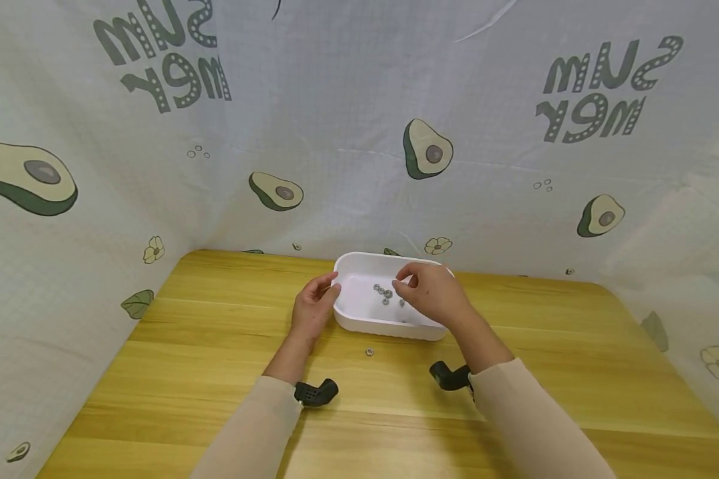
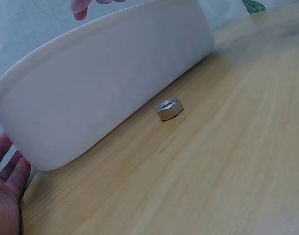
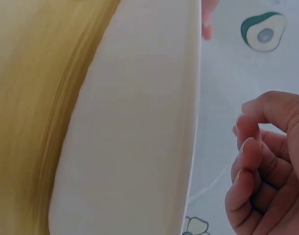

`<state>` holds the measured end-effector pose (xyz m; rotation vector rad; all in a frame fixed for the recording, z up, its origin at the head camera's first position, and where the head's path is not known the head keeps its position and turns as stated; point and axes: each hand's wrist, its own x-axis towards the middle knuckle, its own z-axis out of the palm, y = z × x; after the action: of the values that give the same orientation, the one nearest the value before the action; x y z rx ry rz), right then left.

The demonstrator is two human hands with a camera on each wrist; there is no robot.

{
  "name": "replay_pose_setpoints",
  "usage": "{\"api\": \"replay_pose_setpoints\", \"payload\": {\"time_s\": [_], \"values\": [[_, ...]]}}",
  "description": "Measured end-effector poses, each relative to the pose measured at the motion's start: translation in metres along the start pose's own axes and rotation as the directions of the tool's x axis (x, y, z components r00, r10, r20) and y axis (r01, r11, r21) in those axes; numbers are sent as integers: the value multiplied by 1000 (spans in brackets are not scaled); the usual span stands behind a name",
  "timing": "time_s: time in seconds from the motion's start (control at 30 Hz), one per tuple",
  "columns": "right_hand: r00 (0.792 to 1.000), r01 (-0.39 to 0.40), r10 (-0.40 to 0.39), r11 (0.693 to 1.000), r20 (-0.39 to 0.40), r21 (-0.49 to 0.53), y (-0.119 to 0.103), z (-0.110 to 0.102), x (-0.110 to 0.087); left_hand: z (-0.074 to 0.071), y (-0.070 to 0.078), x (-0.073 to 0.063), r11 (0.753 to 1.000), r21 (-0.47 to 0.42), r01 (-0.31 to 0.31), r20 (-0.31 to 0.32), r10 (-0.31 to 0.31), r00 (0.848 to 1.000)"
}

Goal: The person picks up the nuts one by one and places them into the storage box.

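Note:
A white plastic tray (image 1: 359,325) stands on the wooden table. Several small metal hex nuts (image 1: 387,293) lie on its floor. One more hex nut (image 2: 170,109) sits on the table in front of the tray. My left hand (image 1: 313,307) is at the tray's left end, its fingers (image 2: 18,177) against the outer wall and its thumb at the rim. Over the tray's right half is my right hand (image 1: 434,291), fingers bent, thumb and index tips close together above the nuts. I cannot tell whether a nut is between those tips.
A white curtain (image 1: 335,133) printed with avocados hangs behind the table (image 1: 216,372) and at both sides. Black wrist mounts (image 1: 316,393) jut inward from both cuffs. The tray's far rim lies near the table's back edge.

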<state>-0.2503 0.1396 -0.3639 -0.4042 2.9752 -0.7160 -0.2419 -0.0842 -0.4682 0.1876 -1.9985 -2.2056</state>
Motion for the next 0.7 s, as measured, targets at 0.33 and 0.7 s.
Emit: {"api": "replay_pose_setpoints", "payload": {"time_s": [0.33,0.7], "values": [[994,105,-103,992,-30,64,-21,18,-37,1,0,-1,1000,-14,-2,-7,2,1000],[985,138,-151,981,89,140,-22,51,-66,0,0,-2,1000,-8,0,0,0,1000]]}}
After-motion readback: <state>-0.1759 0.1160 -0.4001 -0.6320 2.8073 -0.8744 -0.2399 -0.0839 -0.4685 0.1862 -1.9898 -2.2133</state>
